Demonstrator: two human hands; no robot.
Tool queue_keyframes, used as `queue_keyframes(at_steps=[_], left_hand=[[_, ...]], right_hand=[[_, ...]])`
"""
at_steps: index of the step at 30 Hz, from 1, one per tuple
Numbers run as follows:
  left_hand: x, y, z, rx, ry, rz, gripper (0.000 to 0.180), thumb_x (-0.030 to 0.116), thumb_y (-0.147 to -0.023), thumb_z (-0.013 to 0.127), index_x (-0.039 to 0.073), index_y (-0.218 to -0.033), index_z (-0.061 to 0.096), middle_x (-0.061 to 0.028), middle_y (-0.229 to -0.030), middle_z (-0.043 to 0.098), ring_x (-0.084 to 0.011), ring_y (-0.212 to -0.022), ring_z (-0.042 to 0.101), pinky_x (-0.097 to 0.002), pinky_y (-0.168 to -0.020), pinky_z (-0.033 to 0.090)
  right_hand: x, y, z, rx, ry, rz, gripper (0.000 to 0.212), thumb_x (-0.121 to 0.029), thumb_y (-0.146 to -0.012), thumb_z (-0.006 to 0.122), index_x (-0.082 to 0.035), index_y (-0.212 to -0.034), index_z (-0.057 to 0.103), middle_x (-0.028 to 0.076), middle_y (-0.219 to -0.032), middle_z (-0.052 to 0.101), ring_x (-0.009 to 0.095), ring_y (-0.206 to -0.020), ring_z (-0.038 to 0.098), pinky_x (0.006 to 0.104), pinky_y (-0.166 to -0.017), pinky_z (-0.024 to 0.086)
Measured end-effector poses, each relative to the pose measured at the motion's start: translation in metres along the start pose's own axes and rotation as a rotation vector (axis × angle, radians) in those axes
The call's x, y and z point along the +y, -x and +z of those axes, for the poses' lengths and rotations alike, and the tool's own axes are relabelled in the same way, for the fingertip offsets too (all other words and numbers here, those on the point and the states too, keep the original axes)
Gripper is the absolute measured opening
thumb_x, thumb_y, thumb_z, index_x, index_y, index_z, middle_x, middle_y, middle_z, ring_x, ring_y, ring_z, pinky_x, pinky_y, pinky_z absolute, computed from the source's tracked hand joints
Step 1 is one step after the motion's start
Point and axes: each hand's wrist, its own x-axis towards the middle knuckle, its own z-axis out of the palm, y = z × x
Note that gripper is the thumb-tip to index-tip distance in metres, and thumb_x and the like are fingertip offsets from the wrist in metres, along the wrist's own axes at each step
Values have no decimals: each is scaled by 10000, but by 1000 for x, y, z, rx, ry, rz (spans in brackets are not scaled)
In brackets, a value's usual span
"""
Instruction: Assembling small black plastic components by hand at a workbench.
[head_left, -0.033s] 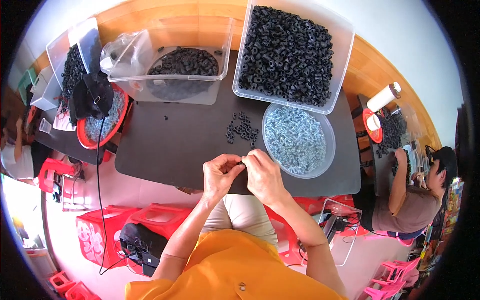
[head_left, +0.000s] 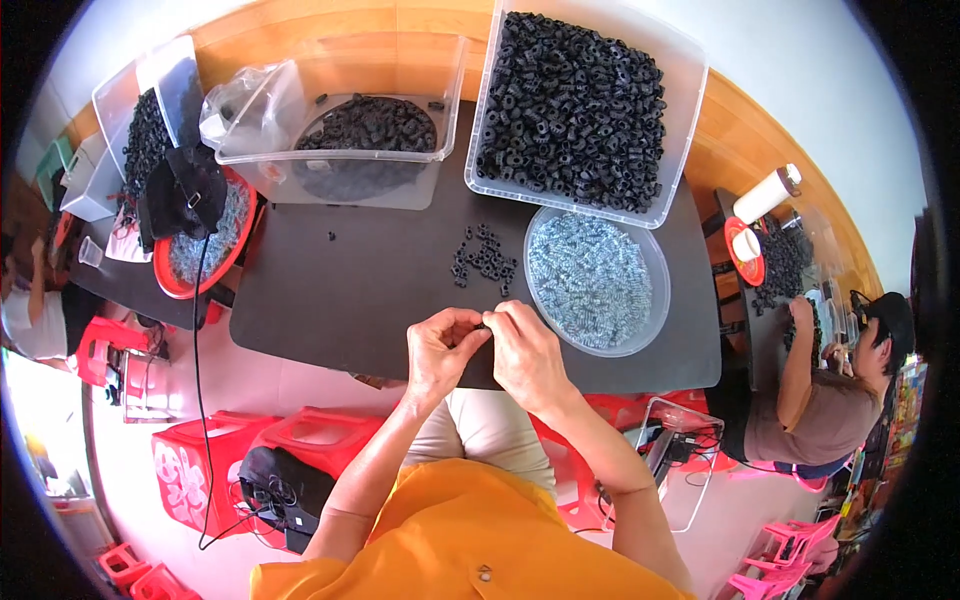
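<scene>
My left hand (head_left: 438,352) and my right hand (head_left: 526,354) meet over the near edge of the dark table (head_left: 340,270). Their fingertips pinch a small black plastic part (head_left: 484,325) between them, mostly hidden by the fingers. Just beyond the hands lies a loose cluster of similar black parts (head_left: 488,258). To the right of that stands a round clear tub (head_left: 660,300) full of small, pale bluish springs (head_left: 590,275). Behind the tub, a large clear bin (head_left: 690,150) is heaped with black parts (head_left: 570,110).
Another clear bin (head_left: 330,156) at the back left holds fewer black pieces and a plastic bag (head_left: 255,105). A single black piece (head_left: 331,236) lies on the left. A black cable (head_left: 200,370) hangs by the left side table. At right, a person (head_left: 820,400) works at another table.
My right hand's fingertips have shifted very slightly. Both hands stay at the same spot, still pinching the small black part.
</scene>
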Motion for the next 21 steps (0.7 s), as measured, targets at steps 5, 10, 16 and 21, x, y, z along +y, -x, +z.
queue_keyframes(at_steps=[5,10,16,21], left_hand=[[10,-1,5,26,-84,26,95,-18,-771,654,-29,-862,627,-39,-717,645,-58,-648,580,-211,-592,487],[12,-2,3,-45,-22,-35,95,-26,-791,625,-20,-882,600,-11,-764,616,-50,-685,559,-186,-620,454],[13,-4,2,-26,97,-81,111,-54,-779,635,-37,-885,609,-26,-765,629,-58,-680,576,-195,-621,479],[15,-5,1,-19,159,-103,122,-72,-786,618,-38,-903,611,-27,-774,630,-60,-691,581,-193,-646,485]], right_hand=[[-9,7,4,85,124,-47,427,88,-651,585,-16,-1063,536,150,-969,546,312,-854,570,370,-701,516],[-4,6,6,109,219,-131,451,37,-639,635,-31,-1076,551,139,-980,565,308,-853,578,397,-735,517],[-4,1,9,181,215,-146,447,27,-629,652,-38,-1062,562,120,-910,585,300,-811,582,382,-719,516],[-5,-3,14,224,166,-130,399,60,-643,635,-27,-1025,558,116,-863,577,285,-763,572,368,-708,522]])
